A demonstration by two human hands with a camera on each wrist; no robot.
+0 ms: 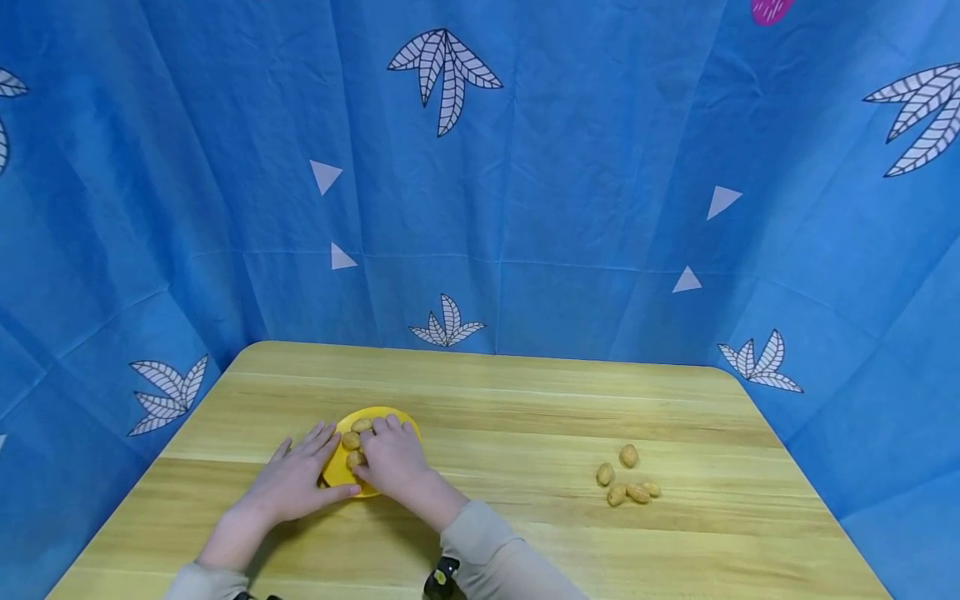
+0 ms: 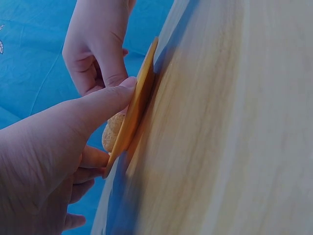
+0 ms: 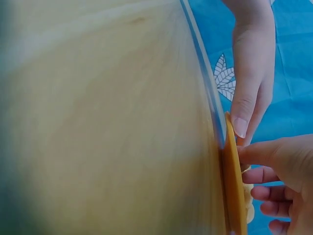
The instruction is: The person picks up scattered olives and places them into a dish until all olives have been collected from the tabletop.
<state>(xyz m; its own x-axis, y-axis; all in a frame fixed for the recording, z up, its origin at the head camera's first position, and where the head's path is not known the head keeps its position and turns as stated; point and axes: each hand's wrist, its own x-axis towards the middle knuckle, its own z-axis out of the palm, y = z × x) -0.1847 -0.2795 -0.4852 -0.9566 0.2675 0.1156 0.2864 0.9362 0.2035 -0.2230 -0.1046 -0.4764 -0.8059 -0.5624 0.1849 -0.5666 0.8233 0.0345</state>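
Observation:
A yellow plate (image 1: 337, 475) lies at the left of the table with several tan, bumpy-shelled nuts that look like peanuts (image 1: 351, 441) on it. At its left side my left hand (image 1: 292, 485) grips the rim, thumb along the near edge and fingers spread along the far left edge. The thumb presses on the rim in the left wrist view. Over the plate's right half is my right hand (image 1: 396, 458), its thumb tip beside a nut (image 1: 355, 460). In the right wrist view the right fingers (image 3: 274, 193) are loosely bent near the nuts, apart from the thumb.
Several more nuts (image 1: 637, 492) lie in a loose group on the right side of the wooden table (image 1: 525, 417). A blue curtain (image 1: 570, 167) with leaf prints hangs behind the table and at both sides.

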